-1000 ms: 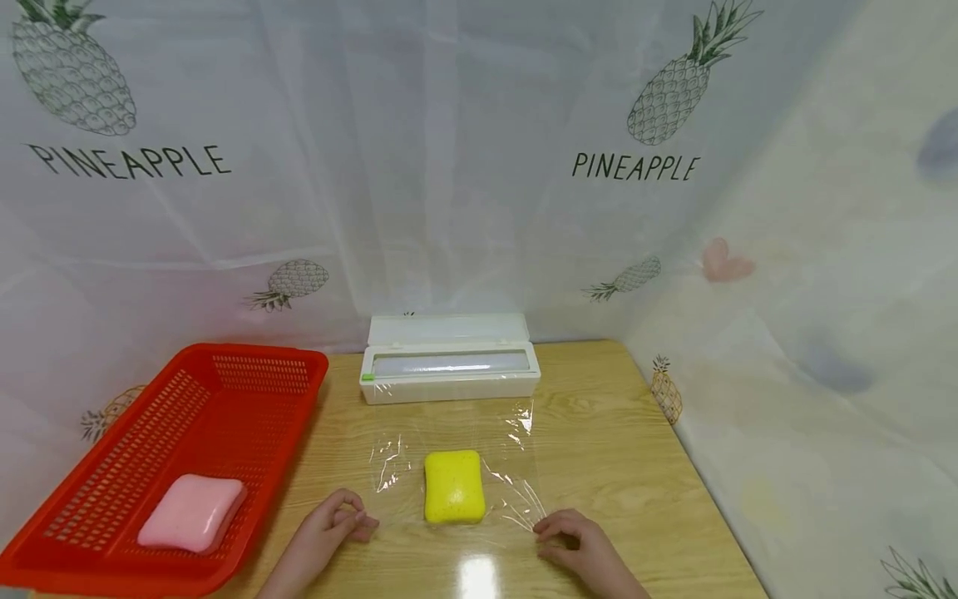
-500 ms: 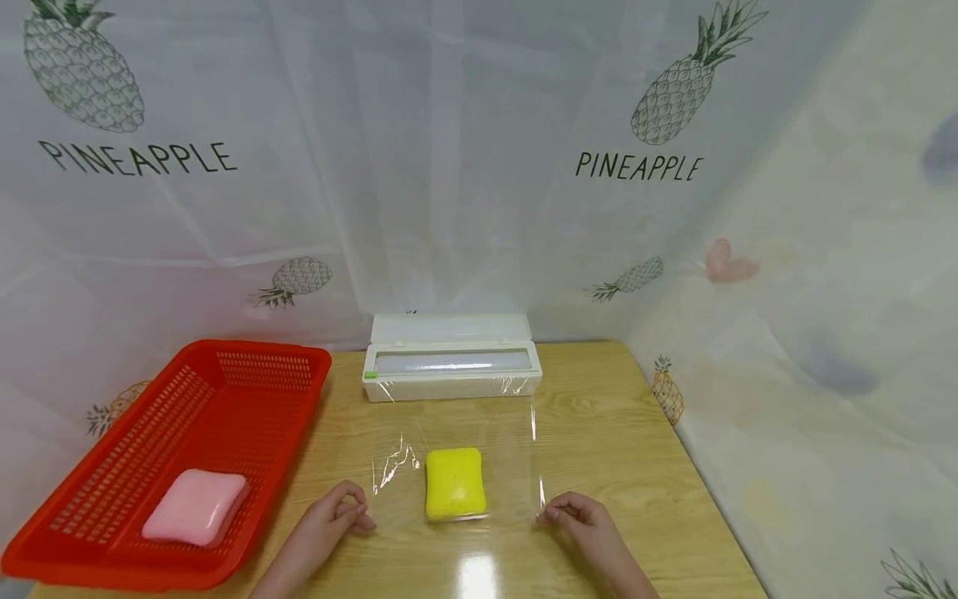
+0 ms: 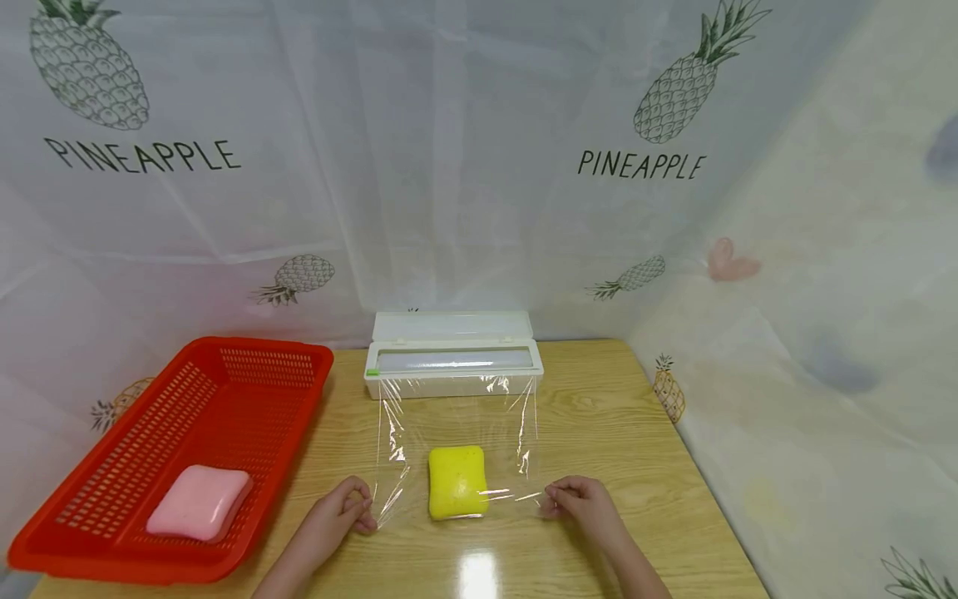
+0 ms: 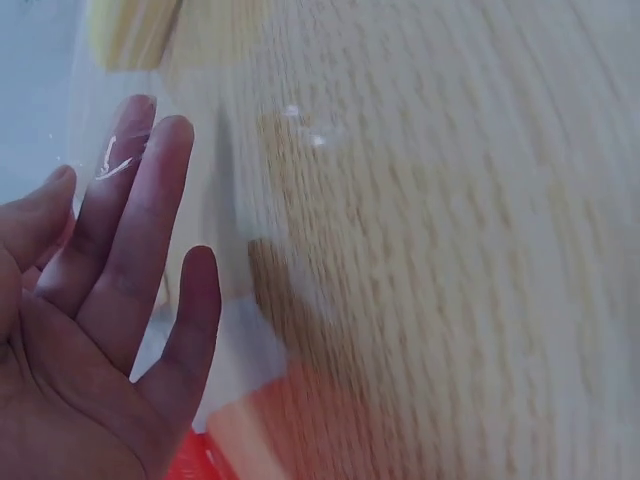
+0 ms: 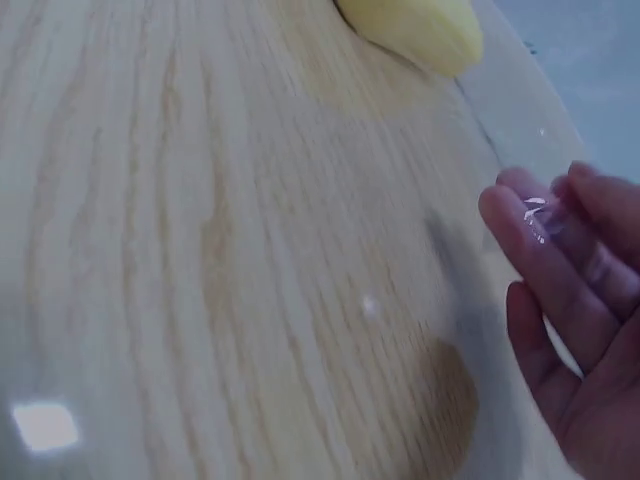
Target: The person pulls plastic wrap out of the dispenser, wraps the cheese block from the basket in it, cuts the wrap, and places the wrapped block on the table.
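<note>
Clear cling film (image 3: 397, 449) stretches from the white dispenser box (image 3: 456, 385) toward me, its near edge held between my hands. My left hand (image 3: 338, 517) pinches the near left corner between thumb and forefinger. At the near right corner my right hand (image 3: 587, 506) pinches the film the same way. Both wrist views show the other fingers extended against the film. Between the hands lies a yellow soap-like bar (image 3: 457, 482), rounded and square; the film appears to pass over it. Whether film touches its top I cannot tell.
At left stands a red plastic basket (image 3: 295, 466) with a pink soap-like bar (image 3: 198, 503) inside. The dispenser's lid (image 3: 452, 324) is raised at the back of the wooden table (image 3: 621, 433). A pineapple-print curtain (image 3: 479, 166) hangs behind, and another sheet borders the right side.
The cling film has gone from slack and wrinkled to stretched taut toward the dispenser. My right hand has shifted slightly up and to the right with its corner; the left barely moved.
</note>
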